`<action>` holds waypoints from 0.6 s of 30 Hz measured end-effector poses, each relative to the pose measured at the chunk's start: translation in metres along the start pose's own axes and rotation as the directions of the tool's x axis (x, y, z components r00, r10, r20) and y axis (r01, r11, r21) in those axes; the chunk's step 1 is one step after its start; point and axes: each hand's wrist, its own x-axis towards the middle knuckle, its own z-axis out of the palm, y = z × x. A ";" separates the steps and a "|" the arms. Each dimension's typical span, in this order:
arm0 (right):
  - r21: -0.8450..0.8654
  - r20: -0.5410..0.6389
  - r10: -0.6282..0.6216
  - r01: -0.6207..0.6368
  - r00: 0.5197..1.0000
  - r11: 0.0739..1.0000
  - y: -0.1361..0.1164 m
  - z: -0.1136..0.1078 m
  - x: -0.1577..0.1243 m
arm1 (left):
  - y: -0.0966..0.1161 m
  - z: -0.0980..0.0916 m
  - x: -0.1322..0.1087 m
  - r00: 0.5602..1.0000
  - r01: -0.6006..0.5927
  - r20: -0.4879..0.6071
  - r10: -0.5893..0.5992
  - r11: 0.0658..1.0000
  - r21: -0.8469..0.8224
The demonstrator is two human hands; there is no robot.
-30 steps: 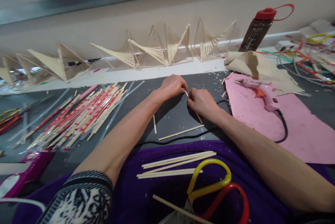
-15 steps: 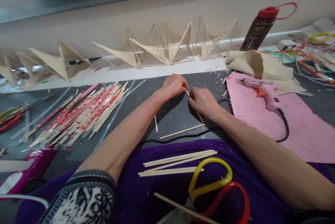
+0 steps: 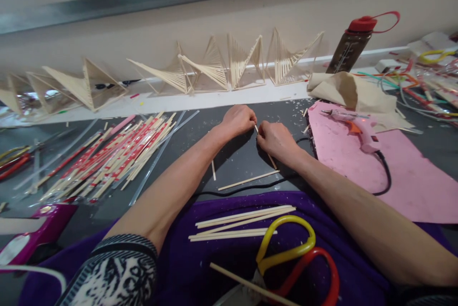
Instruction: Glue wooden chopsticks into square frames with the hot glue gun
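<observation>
On the dark table, my left hand (image 3: 240, 119) is closed, its fingertips pinching the upper end of a thin wooden stick (image 3: 256, 129). Close on its right, my right hand (image 3: 275, 138) is closed on the same stick, whose lower part shows beneath the palm. A loose stick (image 3: 248, 180) lies crosswise nearer me, and another (image 3: 213, 170) stands out below my left forearm. Several sticks (image 3: 245, 216) rest on the purple cloth (image 3: 179, 258) over my lap, beside scissors (image 3: 286, 244) with yellow and red handles.
A pink glue gun (image 3: 367, 136) lies on a pink sheet (image 3: 400, 177) at right, its black cord crossing the table. Bagged sticks (image 3: 118, 153) lie at left. Stick models (image 3: 203, 67) line the wall, with a bottle (image 3: 352, 46) and brown paper (image 3: 358, 93) at back right.
The view has shifted slightly. Both hands keep nearly the same pose and hold on the stick.
</observation>
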 end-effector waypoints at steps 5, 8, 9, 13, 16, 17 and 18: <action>0.009 -0.014 -0.003 0.003 1.000 1.000 0.001 0.001 0.000 | -0.002 -0.005 0.000 1.000 -0.015 0.018 0.016 0.997 -0.069; 0.016 -0.014 -0.006 0.006 1.000 1.000 0.001 0.001 0.000 | -0.008 -0.006 0.001 0.999 0.028 -0.017 -0.030 0.994 -0.102; 0.017 -0.018 -0.009 0.009 1.000 1.000 0.001 0.001 0.000 | -0.010 -0.005 0.002 0.999 0.036 -0.020 -0.038 0.994 -0.100; 0.015 -0.028 -0.020 0.020 0.999 1.000 0.002 0.002 0.000 | -0.015 -0.002 0.003 0.998 0.022 0.055 -0.016 0.993 -0.114; 0.009 -0.028 -0.024 0.024 0.999 1.000 0.002 0.003 0.000 | -0.014 -0.002 0.002 0.997 0.002 0.078 0.008 0.993 -0.121; 0.007 -0.027 -0.022 0.022 0.999 1.000 0.002 0.003 0.000 | -0.013 -0.003 0.002 0.997 -0.001 0.080 0.011 0.993 -0.116; 0.004 -0.024 -0.019 0.019 1.000 1.000 0.002 0.003 0.000 | -0.012 -0.004 0.001 0.997 -0.002 0.082 0.011 0.994 -0.108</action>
